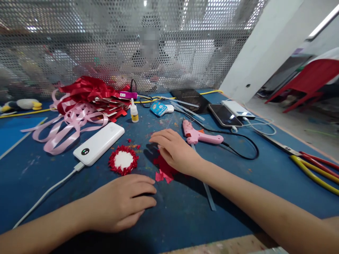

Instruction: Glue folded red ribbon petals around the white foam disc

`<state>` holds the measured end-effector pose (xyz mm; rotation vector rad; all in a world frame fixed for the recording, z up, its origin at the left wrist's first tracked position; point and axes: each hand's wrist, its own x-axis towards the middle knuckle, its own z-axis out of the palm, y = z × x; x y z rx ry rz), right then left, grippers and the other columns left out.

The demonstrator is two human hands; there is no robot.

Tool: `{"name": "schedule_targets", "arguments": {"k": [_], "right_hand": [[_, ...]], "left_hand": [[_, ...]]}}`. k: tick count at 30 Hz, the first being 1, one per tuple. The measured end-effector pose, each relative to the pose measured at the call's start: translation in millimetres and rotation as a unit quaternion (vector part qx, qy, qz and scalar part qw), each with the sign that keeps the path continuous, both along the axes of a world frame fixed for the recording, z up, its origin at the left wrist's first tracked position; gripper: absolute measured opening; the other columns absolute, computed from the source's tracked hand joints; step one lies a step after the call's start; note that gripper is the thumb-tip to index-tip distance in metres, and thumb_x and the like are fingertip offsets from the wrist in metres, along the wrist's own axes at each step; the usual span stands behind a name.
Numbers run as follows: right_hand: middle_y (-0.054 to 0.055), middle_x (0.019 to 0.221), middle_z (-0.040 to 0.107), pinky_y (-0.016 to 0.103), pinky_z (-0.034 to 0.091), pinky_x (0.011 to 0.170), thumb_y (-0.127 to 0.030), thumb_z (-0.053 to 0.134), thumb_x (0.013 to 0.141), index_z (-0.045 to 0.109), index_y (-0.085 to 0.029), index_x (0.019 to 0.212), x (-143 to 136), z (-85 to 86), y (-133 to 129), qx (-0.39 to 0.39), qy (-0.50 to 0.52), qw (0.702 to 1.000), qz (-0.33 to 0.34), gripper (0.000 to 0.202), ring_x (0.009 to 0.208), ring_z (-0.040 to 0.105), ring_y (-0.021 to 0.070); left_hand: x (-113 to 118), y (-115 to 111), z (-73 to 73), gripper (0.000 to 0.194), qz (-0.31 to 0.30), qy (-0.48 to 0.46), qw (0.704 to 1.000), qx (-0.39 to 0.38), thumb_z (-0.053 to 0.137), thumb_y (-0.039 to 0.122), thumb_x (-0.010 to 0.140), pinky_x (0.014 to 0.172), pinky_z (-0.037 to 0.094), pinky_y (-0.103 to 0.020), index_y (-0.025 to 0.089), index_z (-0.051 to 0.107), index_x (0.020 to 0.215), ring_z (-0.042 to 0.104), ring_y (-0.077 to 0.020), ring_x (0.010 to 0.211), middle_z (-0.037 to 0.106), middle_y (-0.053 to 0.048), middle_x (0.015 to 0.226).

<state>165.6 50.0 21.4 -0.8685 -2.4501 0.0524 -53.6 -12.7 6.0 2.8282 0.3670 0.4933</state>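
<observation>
A white disc ringed with crumpled red ribbon [123,160] lies on the blue table, just beyond my left hand [127,201]. That hand rests palm down with its fingers apart and nothing in them. Over a small pile of red ribbon pieces [165,173] hovers my right hand [176,150], its fingers loosely curved and apart; it partly hides the pile, and I see nothing held. To its right lies a pink glue gun [203,137] with a black cord. A white power bank [99,144] with a cable plugged in sits left of the disc.
Red ribbon [87,90] and pink ribbon [75,123] are heaped at the back left, beside a small glue bottle [134,113]. Rightward are a phone [224,115], a second power bank [237,108] and large scissors [312,164]. A perforated metal screen [113,46] closes off the back.
</observation>
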Motion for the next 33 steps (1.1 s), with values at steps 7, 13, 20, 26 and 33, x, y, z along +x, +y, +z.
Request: {"name": "schedule_targets", "arguments": {"k": [7,13,20,26,33], "right_hand": [[0.008,0.108,0.06,0.039,0.04,0.093,-0.012,0.044,0.082,0.057,-0.022,0.101,32,46.3,-5,0.051,0.056,0.989,-0.127,0.024,0.106,0.052,0.0223],[0.011,0.104,0.06,0.04,0.041,0.085,-0.018,0.054,0.069,0.056,-0.017,0.1,98,47.5,-12,-0.023,-0.087,0.965,-0.247,0.031,0.099,0.053,0.0278],[0.014,0.097,0.063,0.037,0.038,0.075,-0.011,0.054,0.065,0.057,-0.011,0.1,111,20.8,0,-0.046,-0.301,0.902,-0.308,0.035,0.093,0.055,0.03],[0.014,0.097,0.063,0.034,0.036,0.068,-0.01,0.049,0.069,0.054,-0.012,0.098,114,11.6,7,-0.013,-0.242,0.918,-0.314,0.029,0.087,0.055,0.0269],[0.013,0.1,0.062,0.033,0.037,0.072,-0.009,0.046,0.067,0.052,-0.013,0.101,130,0.4,12,-0.048,-0.163,0.945,-0.279,0.035,0.09,0.052,0.0264]], "left_hand": [[-3,-2,-0.6,0.033,0.045,0.031,0.998,-0.012,0.048,0.013,0.084,0.103,0.042,-0.034,0.016,0.053,0.117,0.048,-0.0207,0.121,0.058,-0.011,0.125],[1,1,-7.8,0.028,0.137,0.001,0.991,-0.007,0.038,0.009,0.09,0.1,0.043,-0.03,0.018,0.055,0.111,0.053,-0.0167,0.114,0.061,-0.009,0.115],[22,11,-6.3,0.026,0.282,0.024,0.958,0.046,0.036,0.016,0.093,0.09,0.047,-0.037,0.015,0.059,0.105,0.058,-0.0201,0.1,0.063,-0.01,0.107],[61,0,0.6,0.057,0.27,0.054,0.96,0.04,0.055,0.042,0.084,0.105,0.031,-0.055,0.026,0.038,0.137,0.022,-0.035,0.137,0.029,-0.013,0.149],[103,37,-1.2,0.053,0.255,0.127,0.958,-0.018,0.041,0.054,0.088,0.105,0.022,-0.062,0.035,0.036,0.138,0.018,-0.0362,0.139,0.025,-0.01,0.152]]}}
